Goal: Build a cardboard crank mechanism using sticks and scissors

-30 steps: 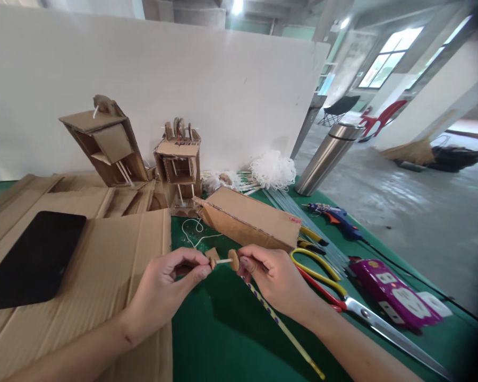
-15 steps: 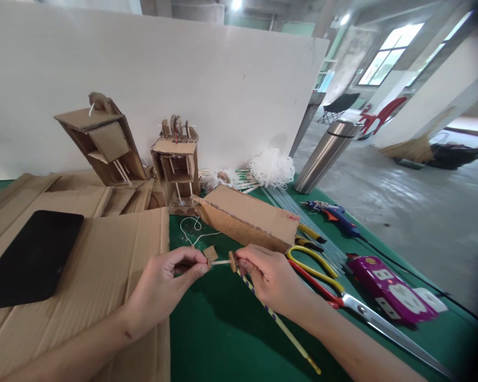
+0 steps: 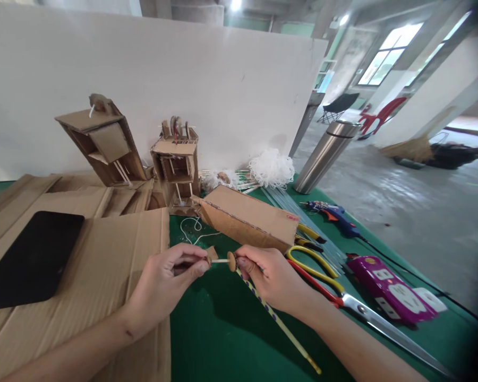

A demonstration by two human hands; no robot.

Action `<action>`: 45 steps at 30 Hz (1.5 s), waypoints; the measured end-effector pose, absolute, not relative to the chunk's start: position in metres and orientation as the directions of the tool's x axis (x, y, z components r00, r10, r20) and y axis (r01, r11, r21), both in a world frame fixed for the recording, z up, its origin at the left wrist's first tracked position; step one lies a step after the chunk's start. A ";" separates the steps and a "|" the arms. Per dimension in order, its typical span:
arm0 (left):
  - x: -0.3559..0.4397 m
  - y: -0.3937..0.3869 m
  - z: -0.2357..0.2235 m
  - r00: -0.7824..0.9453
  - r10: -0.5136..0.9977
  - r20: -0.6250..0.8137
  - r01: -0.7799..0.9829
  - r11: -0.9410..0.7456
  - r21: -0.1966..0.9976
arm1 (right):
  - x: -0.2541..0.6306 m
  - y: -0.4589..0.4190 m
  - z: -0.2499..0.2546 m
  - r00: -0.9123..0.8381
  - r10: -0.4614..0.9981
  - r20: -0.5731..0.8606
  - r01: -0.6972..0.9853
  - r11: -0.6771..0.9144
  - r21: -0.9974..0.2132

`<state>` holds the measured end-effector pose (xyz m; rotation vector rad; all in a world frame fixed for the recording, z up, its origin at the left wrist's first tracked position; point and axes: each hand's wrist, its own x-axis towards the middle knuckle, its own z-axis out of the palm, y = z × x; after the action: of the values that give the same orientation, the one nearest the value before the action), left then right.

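Note:
My left hand point(image 3: 165, 284) pinches a small cardboard piece point(image 3: 212, 253) fixed on one end of a thin white stick point(image 3: 220, 260). My right hand point(image 3: 273, 278) pinches a round cardboard disc point(image 3: 231, 261) on the stick's other end. Both hands hover just above the green table point(image 3: 223, 334), in front of a long cardboard box point(image 3: 249, 217). A yellow striped pencil point(image 3: 276, 318) lies on the table under my right hand.
Flat cardboard sheets point(image 3: 103, 254) with a black tablet point(image 3: 27, 260) lie left. Two cardboard models point(image 3: 99, 140) point(image 3: 178, 159) stand at the back. Yellow-handled scissors point(image 3: 342, 297), pliers point(image 3: 310, 236), a glue gun point(image 3: 334, 215), a purple power strip point(image 3: 390, 294) and a steel flask point(image 3: 326, 156) are right.
The hands stay on the stick assembly; the cardboard piece and disc have turned slightly between the fingers. The view has shifted a little.

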<state>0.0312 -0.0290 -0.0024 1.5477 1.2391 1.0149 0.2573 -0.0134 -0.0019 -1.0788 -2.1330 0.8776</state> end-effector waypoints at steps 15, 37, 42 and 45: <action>0.033 -0.020 -0.001 0.115 0.993 -0.008 0.207 -0.016 0.978 | 0.253 -0.016 -0.007 -0.396 0.908 0.134 0.385 0.297 -0.874; 0.035 -0.022 0.002 0.144 0.989 0.018 0.328 -0.065 0.942 | 0.246 -0.019 -0.014 -0.364 0.901 0.238 0.538 0.412 -0.735; 0.035 -0.023 -0.004 0.182 0.983 0.020 0.255 -0.067 0.965 | 0.244 -0.020 -0.016 -0.350 0.895 0.277 0.544 0.435 -0.717; 0.035 -0.023 -0.007 0.197 0.980 -0.001 0.215 -0.042 0.976 | 0.243 -0.018 -0.017 -0.343 0.891 0.296 0.571 0.448 -0.687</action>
<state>0.0347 -0.0233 -0.0070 1.4708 1.2055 0.9637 0.2427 -0.0183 -0.0170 -1.2198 -2.0466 0.6291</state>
